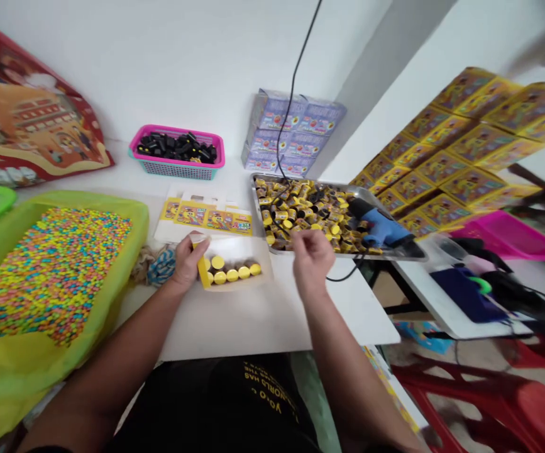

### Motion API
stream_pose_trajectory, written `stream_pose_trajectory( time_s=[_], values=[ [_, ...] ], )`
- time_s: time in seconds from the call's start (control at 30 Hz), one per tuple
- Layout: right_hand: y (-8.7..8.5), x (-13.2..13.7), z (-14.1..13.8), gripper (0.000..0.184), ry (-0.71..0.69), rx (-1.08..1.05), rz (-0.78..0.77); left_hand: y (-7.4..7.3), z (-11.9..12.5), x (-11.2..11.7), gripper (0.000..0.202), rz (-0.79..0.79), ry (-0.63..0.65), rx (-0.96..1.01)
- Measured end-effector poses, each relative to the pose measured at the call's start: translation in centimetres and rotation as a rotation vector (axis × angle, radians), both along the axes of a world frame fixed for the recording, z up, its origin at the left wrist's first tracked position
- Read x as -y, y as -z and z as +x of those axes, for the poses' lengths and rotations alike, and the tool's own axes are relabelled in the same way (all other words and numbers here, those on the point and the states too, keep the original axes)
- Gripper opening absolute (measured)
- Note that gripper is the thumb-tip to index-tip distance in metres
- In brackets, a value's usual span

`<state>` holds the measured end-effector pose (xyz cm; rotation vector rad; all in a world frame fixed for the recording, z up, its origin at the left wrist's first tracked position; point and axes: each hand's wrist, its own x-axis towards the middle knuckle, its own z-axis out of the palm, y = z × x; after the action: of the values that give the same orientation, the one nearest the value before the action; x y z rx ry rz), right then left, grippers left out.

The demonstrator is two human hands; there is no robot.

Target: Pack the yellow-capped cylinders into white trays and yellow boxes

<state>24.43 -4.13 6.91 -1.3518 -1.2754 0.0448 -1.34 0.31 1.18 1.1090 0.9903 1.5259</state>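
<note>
My left hand (187, 259) grips the left end of an open yellow-and-white carton (201, 270), thumb on its edge. Inside it several small tubs with yellow lids (231, 275) stand in a row along the near side, and at least one more is behind them. My right hand (313, 257) is closed at the near edge of a metal tray (256, 195). That tray is heaped with small yellow-and-black tubs (300, 207). Whether the right fingers hold a tub is hidden.
A blue heat gun (381, 228) lies across the tray's right side, its cord hanging over. Flat printed cartons (206, 217) lie behind my left hand. A yellow-green tub of coloured candies (143, 211) stands left. Behind are a pink-rimmed basket (219, 151) and stacked purple boxes (295, 132).
</note>
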Motion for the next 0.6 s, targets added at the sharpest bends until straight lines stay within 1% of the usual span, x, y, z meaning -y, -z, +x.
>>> stream_pose_trajectory(
  time_s=[0.03, 0.07, 0.1, 0.13, 0.2, 0.27, 0.33, 0.4, 0.5, 0.6],
  values=[
    [0.3, -1.1, 1.4, 0.019, 0.032, -0.086, -0.092, 0.0, 0.0, 0.0, 0.041, 0.000, 0.018, 0.000],
    [0.6, -2.2, 2.5, 0.017, 0.056, -0.093, -0.206, 0.0, 0.0, 0.0, 0.041, 0.006, 0.029, -0.003],
    [0.8, -3.3, 3.3, 0.013, 0.073, -0.014, -0.332, 0.0, -0.1, 0.0, 0.041, 0.016, 0.035, -0.010],
    [0.8, -4.2, 3.8, 0.012, 0.073, 0.111, -0.464, 0.0, -0.1, 0.1, 0.041, 0.024, 0.040, -0.018],
    [0.6, -5.6, 4.3, 0.021, 0.049, 0.420, -0.713, 0.0, -0.1, 0.1, 0.042, 0.032, 0.054, -0.025],
    [0.0, -6.4, 4.3, 0.027, 0.001, 0.652, -0.900, -0.1, -0.1, 0.3, 0.043, 0.025, 0.067, -0.013],
    [-0.7, -6.9, 4.1, 0.025, -0.040, 0.790, -1.010, -0.2, 0.0, 0.4, 0.044, 0.016, 0.081, -0.005],
    [-1.2, -7.2, 3.7, 0.022, -0.079, 0.858, -1.071, -0.2, 0.1, 0.6, 0.044, 0.016, 0.099, -0.005],
    [-1.6, -7.3, 2.4, 0.026, -0.106, 0.876, -1.121, -0.1, 0.2, 0.7, 0.044, 0.009, 0.131, -0.015],
    [-1.9, -7.8, 0.9, 0.027, -0.067, 0.849, -1.155, -0.1, 0.1, 0.7, 0.045, -0.011, 0.132, -0.011]
  ],
)
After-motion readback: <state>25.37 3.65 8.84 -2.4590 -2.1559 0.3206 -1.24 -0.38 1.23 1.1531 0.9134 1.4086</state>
